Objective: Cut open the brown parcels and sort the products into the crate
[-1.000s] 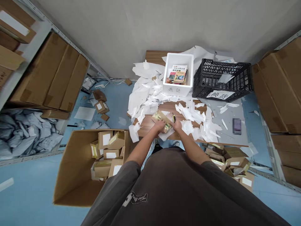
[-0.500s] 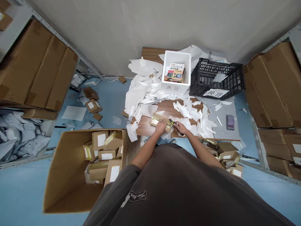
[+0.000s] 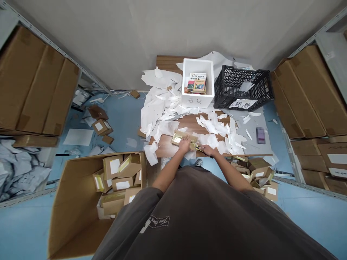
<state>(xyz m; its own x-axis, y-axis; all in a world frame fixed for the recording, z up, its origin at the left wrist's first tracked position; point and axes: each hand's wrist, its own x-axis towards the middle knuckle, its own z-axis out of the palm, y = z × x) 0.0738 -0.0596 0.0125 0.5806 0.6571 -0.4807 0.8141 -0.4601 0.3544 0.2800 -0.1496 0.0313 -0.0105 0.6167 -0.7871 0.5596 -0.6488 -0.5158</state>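
A small cardboard box (image 3: 176, 137) wrapped in shiny tape lies near the front edge of the wooden table (image 3: 166, 145). My left hand (image 3: 184, 144) grips it from the near side, fingers over its top. At the box's right end, a yellow and black utility knife (image 3: 200, 147) meets the tape or comes very close to it; I cannot tell which. My right hand (image 3: 210, 150) is closed around the knife's handle. Torn white paper (image 3: 214, 139) lies around the box.
Behind are a white foam box (image 3: 198, 101) with books and a black plastic crate (image 3: 244, 86). A phone (image 3: 260, 135) lies at the right. A large carton (image 3: 73, 202) of small boxes stands at left; more boxes (image 3: 258, 173) sit below the table's right side.
My right hand has drawn the knife down towards the table's front edge, and the knife now lies flatter. My left hand stays on the box. The whole view has shifted slightly.
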